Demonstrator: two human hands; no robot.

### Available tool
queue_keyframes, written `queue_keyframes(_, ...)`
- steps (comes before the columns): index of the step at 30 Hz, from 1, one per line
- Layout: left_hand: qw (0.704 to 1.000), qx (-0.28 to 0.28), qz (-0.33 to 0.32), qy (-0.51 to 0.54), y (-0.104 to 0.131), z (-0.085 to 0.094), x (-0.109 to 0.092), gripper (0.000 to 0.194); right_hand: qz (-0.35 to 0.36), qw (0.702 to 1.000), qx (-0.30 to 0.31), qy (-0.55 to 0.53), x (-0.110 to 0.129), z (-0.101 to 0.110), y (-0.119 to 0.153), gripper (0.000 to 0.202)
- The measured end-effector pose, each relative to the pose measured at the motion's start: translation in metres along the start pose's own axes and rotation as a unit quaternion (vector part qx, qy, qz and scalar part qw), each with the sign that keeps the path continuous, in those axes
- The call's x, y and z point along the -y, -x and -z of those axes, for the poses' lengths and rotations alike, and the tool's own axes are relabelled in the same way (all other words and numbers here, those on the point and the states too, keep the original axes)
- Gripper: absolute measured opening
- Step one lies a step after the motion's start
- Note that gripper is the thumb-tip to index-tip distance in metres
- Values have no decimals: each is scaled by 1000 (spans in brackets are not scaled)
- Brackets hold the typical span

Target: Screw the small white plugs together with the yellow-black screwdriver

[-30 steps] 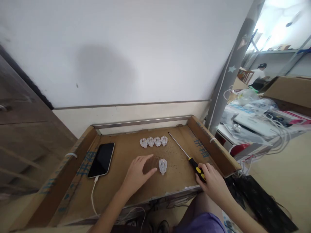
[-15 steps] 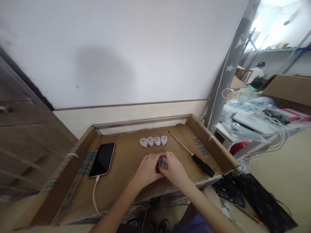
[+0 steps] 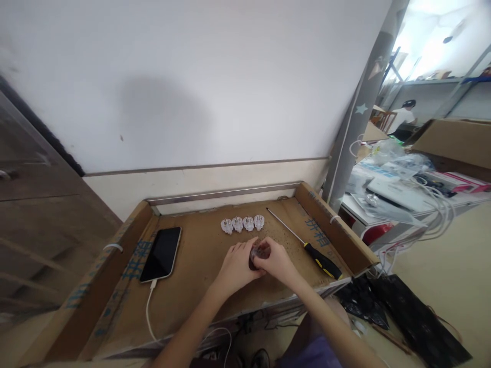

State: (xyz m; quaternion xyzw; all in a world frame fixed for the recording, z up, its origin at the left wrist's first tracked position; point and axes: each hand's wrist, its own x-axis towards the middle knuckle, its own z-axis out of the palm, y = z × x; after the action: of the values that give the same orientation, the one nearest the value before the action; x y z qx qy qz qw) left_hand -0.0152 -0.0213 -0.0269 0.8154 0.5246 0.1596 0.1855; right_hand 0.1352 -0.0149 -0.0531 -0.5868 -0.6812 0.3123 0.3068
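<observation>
My left hand curls round a small clear plastic plug part, holding it just above the cardboard. The thumb and fingertips of my right hand pinch the same part from the right; fingers cover much of it. Beyond my hands, several clear white plugs stand in a row with metal pins showing. To the right lies a screwdriver with a black and yellow handle, its shaft pointing away to the back left.
A phone with a white cable lies at the left of the cardboard-lined tray. Raised cardboard walls edge both sides. A white wall stands behind. At right are a cluttered table and, far off, a seated person.
My right hand has shifted its grip, its fingers now curled over the top of the clear part. My left hand keeps its hold. The plugs and screwdriver stay put.
</observation>
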Motion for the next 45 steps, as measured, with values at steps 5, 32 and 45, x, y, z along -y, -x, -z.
queue_keyframes(5,999,-10,-18,48,4,-4,11,84,14,996,-16,-90,-16,2,-8,26)
queue_keyframes(32,972,-227,-55,-38,-30,0,38,6,175,961,-155,-150,-11,-27,-47,24)
queue_keyframes(45,973,-224,-16,-51,-25,2,43,14,116,959,-181,-186,-20,-18,-50,27)
